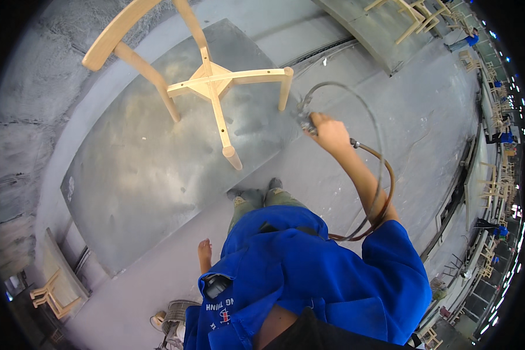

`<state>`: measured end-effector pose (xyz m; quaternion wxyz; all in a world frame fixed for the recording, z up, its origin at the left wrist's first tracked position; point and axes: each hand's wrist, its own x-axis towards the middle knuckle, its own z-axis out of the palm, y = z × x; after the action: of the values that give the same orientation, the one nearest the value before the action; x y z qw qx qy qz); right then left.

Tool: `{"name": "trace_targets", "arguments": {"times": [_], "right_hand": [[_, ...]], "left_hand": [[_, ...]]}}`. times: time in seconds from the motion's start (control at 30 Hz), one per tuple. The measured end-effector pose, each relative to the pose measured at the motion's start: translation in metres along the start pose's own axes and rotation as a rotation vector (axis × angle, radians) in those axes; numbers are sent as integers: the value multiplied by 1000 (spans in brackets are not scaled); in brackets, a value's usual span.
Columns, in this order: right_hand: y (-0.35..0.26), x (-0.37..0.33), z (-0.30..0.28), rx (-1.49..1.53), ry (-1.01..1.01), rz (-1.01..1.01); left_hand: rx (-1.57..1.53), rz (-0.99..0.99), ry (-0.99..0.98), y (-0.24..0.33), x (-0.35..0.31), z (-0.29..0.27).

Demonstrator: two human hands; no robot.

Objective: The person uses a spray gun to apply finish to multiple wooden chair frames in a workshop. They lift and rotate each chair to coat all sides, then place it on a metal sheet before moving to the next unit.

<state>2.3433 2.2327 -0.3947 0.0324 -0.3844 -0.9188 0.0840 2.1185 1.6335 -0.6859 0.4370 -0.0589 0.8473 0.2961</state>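
Note:
My right hand (331, 134) is closed around a metal spray gun (307, 121), held out to the right of a pale wooden chair frame (220, 111). A grey hose (374, 111) loops from the gun's top, and a brown hose (391, 181) runs from below my hand back along my forearm. The chair frame has a curved backrest, crossed rails and legs, with no seat on it. It stands over a grey board (140, 192), apart from the gun. My left hand (205, 252) hangs low at my side, fingers loosely bent, with nothing visible in it.
A dusty grey wall (29, 128) rises on the left. Another wooden chair (55, 294) is at lower left, near a basket-like object (178, 315). Beyond a grey platform (370, 29), several chairs and a person in blue (471, 39) are at the far right.

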Motion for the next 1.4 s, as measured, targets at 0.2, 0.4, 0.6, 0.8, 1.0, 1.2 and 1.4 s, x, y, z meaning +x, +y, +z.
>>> {"name": "trace_targets", "arguments": {"times": [0.2,0.4,0.6,0.8,1.0,1.2,1.4], "right_hand": [[38,-46,78,356,-231,227],[91,-33,47,975,312,580],[70,7,32,1267,225,386],[54,-13,33,1394,-143,273],[44,-69,74,1755,-460,612],[39,-89,193,1743,-360,1080],[64,-115,251,1714,-201,1280]], "left_hand": [[-74,226,125,57,-44,19],[108,124,53,46,-67,50],[420,116,-91,5,-92,68],[294,151,-30,27,-109,61],[336,255,36,98,-135,76],[457,234,-4,129,-139,51],[555,309,5,126,-97,11]]}}
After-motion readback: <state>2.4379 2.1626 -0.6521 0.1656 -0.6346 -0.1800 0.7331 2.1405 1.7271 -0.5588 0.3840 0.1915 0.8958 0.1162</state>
